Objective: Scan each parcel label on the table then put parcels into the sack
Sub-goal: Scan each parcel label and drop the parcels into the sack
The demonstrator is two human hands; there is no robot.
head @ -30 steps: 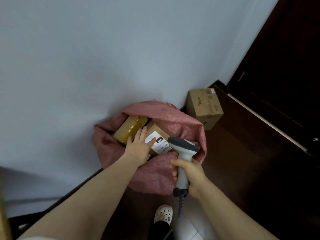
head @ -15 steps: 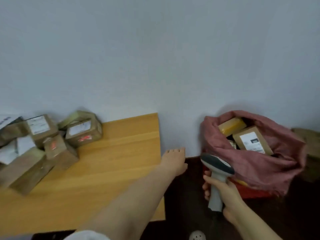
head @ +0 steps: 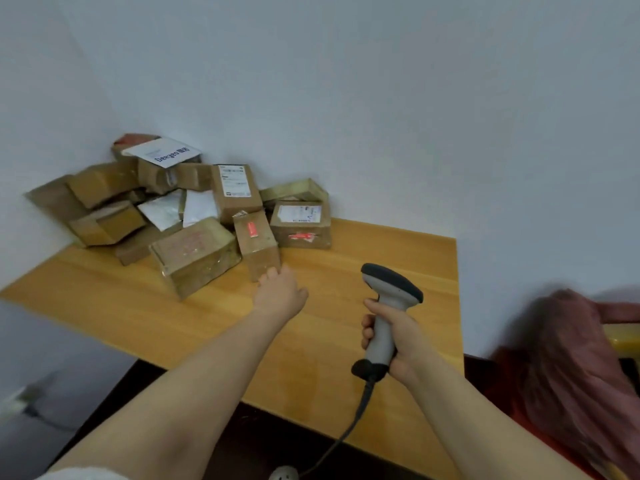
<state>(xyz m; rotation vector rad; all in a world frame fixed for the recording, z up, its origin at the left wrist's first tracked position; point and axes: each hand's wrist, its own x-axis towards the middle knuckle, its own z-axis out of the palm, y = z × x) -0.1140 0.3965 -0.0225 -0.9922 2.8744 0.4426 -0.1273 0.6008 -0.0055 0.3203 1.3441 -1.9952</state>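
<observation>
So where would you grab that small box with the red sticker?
Probably across its near end, coming from the front: the small box leans back against the pile with the taped box close beside it, and only that end, by the left hand, stands free.

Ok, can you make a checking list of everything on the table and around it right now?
Surface: light wooden table.
Job's things: heap of cardboard parcels at the table's back left; pink sack right of the table, blurred.
Clutter: nothing seen.
Hands: left hand reaches the red-stickered parcel at the heap's front; right hand grips the scanner.
Cables: scanner cable hangs down past the table's front edge.
Surroundings: white wall, dark floor.
</observation>
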